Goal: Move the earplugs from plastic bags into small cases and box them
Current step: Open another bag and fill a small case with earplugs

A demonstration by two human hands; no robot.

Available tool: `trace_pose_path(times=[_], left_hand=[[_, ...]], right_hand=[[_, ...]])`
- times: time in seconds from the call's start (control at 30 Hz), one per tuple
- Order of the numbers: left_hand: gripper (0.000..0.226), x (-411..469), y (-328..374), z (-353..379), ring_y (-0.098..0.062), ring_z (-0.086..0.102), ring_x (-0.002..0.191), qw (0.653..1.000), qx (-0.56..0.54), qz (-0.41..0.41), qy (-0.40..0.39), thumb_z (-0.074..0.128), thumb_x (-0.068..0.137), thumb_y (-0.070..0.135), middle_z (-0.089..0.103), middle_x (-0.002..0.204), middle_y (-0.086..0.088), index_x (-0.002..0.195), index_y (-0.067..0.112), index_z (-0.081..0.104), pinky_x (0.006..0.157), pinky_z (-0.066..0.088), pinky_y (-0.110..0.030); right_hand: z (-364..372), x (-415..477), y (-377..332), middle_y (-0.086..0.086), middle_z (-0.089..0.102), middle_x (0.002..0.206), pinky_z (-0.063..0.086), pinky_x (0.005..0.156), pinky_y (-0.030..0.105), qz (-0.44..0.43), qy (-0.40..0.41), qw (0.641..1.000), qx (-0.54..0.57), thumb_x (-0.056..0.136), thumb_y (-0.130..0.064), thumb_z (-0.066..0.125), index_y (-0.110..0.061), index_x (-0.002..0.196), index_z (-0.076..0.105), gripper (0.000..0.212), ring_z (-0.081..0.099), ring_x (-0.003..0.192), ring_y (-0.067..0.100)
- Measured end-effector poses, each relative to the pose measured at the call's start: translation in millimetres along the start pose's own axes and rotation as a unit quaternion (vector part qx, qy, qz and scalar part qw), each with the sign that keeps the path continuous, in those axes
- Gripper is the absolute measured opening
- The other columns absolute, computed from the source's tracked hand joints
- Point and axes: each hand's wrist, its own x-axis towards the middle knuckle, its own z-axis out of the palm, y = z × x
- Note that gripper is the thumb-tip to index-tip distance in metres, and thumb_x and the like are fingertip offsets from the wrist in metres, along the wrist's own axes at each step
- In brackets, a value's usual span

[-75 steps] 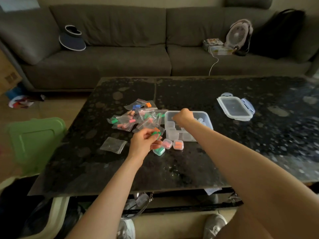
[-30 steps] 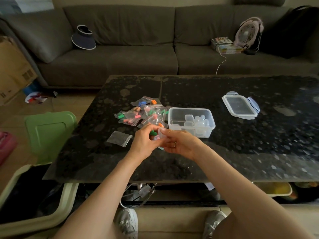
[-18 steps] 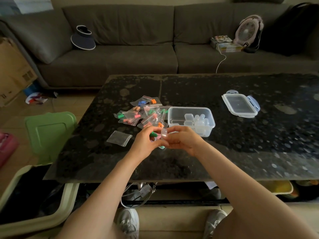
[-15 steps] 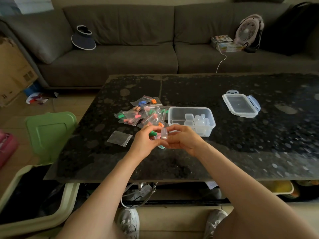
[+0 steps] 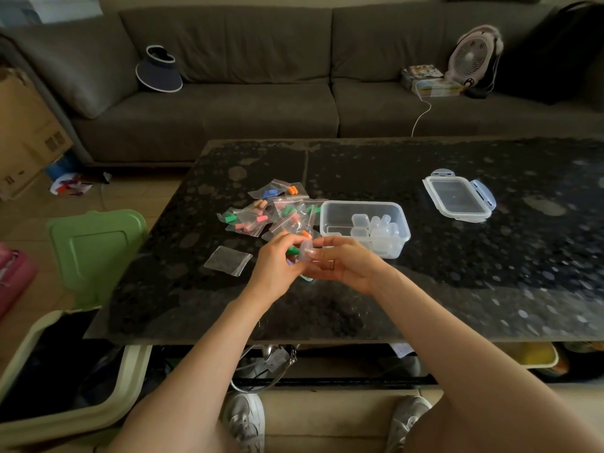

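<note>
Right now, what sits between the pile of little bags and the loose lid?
The open clear box holding small cases stands between the bags and the lid, in the head view.

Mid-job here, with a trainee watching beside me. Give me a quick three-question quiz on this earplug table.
1. True or false: the lid is snapped onto the clear box.
2. What lies flat by itself on the table, left of the left hand? A) an empty bag B) a small fan C) a spoon
3. What colour is the earplug that the left hand pinches beside the small case in the right hand?
Key: 1 false, the lid lies apart, to the box's right; 2 A; 3 green.
</note>
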Motion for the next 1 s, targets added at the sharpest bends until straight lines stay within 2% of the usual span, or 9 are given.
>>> trace_pose_path(times=[0.1,0.2,0.37,0.47,0.57,0.73,0.83,0.9,1.0], left_hand=[[0.030,0,1,-1,-0.006,0.052,0.098,1.000,0.000,0.001,0.000,0.073,0.079,0.008,0.060,0.112,-0.002,0.107,0.006,0.064,0.073,0.041,0.001],[0.030,0,1,-1,-0.004,0.051,0.097,1.000,0.011,0.006,-0.008,0.073,0.079,0.011,0.058,0.109,0.002,0.108,0.007,0.063,0.074,0.042,-0.002],[0.030,1,-2,3,-0.006,0.048,0.100,0.999,0.040,0.010,-0.028,0.073,0.079,0.010,0.058,0.110,-0.005,0.107,0.005,0.063,0.080,0.044,-0.012],[0.033,-1,-2,3,-0.009,0.048,0.112,0.998,0.054,0.002,-0.036,0.072,0.080,0.010,0.058,0.119,-0.009,0.111,0.005,0.063,0.084,0.038,-0.006],[0.034,-2,-4,2,-0.022,0.046,0.124,0.997,0.061,-0.014,-0.047,0.070,0.082,0.010,0.053,0.130,-0.014,0.114,0.004,0.063,0.076,0.033,0.005],[0.033,-2,-9,2,-0.019,0.043,0.128,0.995,0.078,-0.023,-0.063,0.071,0.080,0.009,0.049,0.132,-0.009,0.111,0.005,0.062,0.073,0.035,0.004],[0.040,0,-13,1,-0.017,0.041,0.131,0.994,0.068,-0.044,-0.080,0.074,0.077,0.012,0.046,0.136,-0.007,0.115,0.006,0.061,0.074,0.034,0.007],[0.038,3,-14,-1,-0.013,0.043,0.127,0.993,0.022,-0.084,-0.074,0.068,0.085,0.021,0.043,0.140,-0.004,0.121,0.012,0.059,0.075,0.038,0.000],[0.031,6,-19,-8,-0.008,0.046,0.115,0.989,-0.057,-0.125,-0.052,0.034,0.103,0.020,0.046,0.134,-0.002,0.125,0.018,0.055,0.078,0.037,-0.005]], right_hand=[[1,-1,1,0.016,0.069,0.102,0.060,0.077,0.037,0.013,-0.020,1.000,0.000,0.086,-0.018,0.069,0.002,0.117,0.057,0.039,0.070,0.088,0.026],[0,-2,1,0.015,0.070,0.092,0.059,0.068,0.032,0.006,-0.014,1.000,0.002,0.086,-0.016,0.068,0.006,0.115,0.058,0.037,0.070,0.079,0.023],[-2,-1,1,0.019,0.070,0.095,0.060,0.070,0.035,0.013,0.000,1.000,-0.005,0.083,-0.012,0.070,0.007,0.109,0.062,0.034,0.069,0.083,0.028],[-1,-1,2,0.018,0.070,0.092,0.060,0.066,0.033,0.010,0.015,1.000,-0.016,0.083,-0.011,0.070,0.006,0.110,0.062,0.033,0.069,0.079,0.027],[-4,1,3,0.016,0.071,0.090,0.060,0.069,0.033,0.010,0.043,0.996,-0.072,0.081,-0.016,0.074,0.001,0.111,0.064,0.036,0.070,0.076,0.023],[-5,3,4,0.014,0.071,0.099,0.060,0.065,0.032,-0.002,0.070,0.992,-0.104,0.078,-0.014,0.077,-0.002,0.113,0.065,0.039,0.072,0.078,0.024],[-5,3,5,0.010,0.068,0.095,0.060,0.065,0.029,-0.058,0.111,0.976,-0.181,0.079,-0.009,0.075,-0.004,0.105,0.065,0.028,0.069,0.076,0.022],[-7,5,5,0.007,0.067,0.091,0.060,0.068,0.029,-0.114,0.125,0.948,-0.269,0.080,-0.005,0.074,-0.008,0.095,0.064,0.019,0.068,0.076,0.020],[-7,5,5,0.004,0.069,0.089,0.060,0.070,0.030,-0.168,0.101,0.913,-0.357,0.079,-0.004,0.075,-0.013,0.086,0.064,0.015,0.067,0.075,0.016]])
